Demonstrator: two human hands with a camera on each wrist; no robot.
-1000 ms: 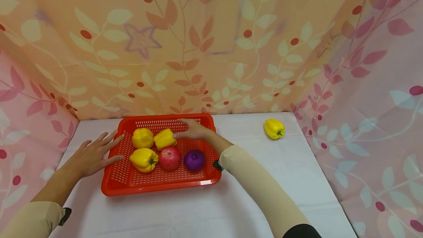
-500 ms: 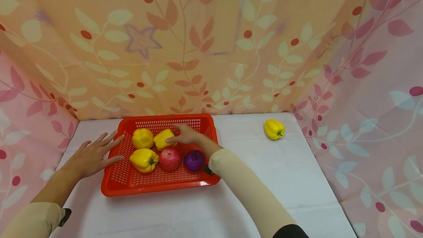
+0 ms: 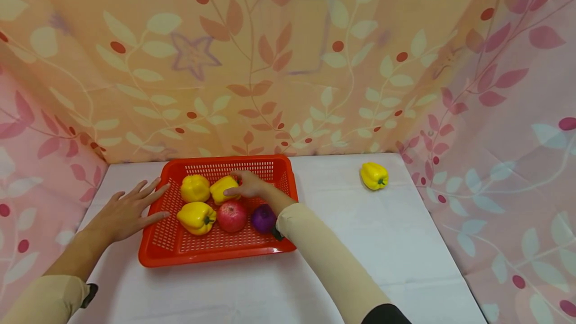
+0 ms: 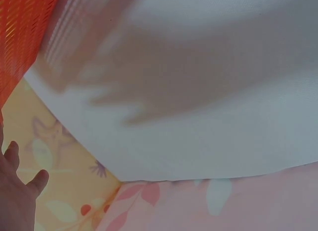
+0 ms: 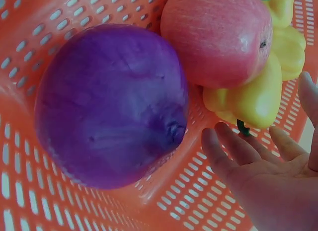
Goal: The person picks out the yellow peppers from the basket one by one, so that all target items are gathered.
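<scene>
A red plastic basket (image 3: 216,255) holds several yellow bell peppers, a red apple (image 3: 231,217) and a purple onion (image 3: 262,219). My right hand (image 3: 253,185) reaches into it over the back-right bell pepper (image 3: 219,191). The thumb overlaps this pepper's near side in the head view. In the right wrist view the right fingers (image 5: 218,151) are spread, fingertips close to the pepper's green stem, with the onion (image 5: 109,107) large in front. My left hand (image 3: 130,211) lies at the basket's left rim, fingers straight and spread; its fingertips show in the left wrist view.
Another yellow bell pepper (image 3: 374,176) lies at the back right of the white-covered table (image 3: 360,234). Two more bell peppers, one at the back (image 3: 195,188) and one in front (image 3: 196,218), fill the basket's left half. Patterned cloth (image 3: 288,89) walls the table's back and sides.
My right hand has moved left and slightly down onto the back-right bell pepper, its forearm shifting left over the basket's right rim and part of the onion. The left hand has stayed still.
</scene>
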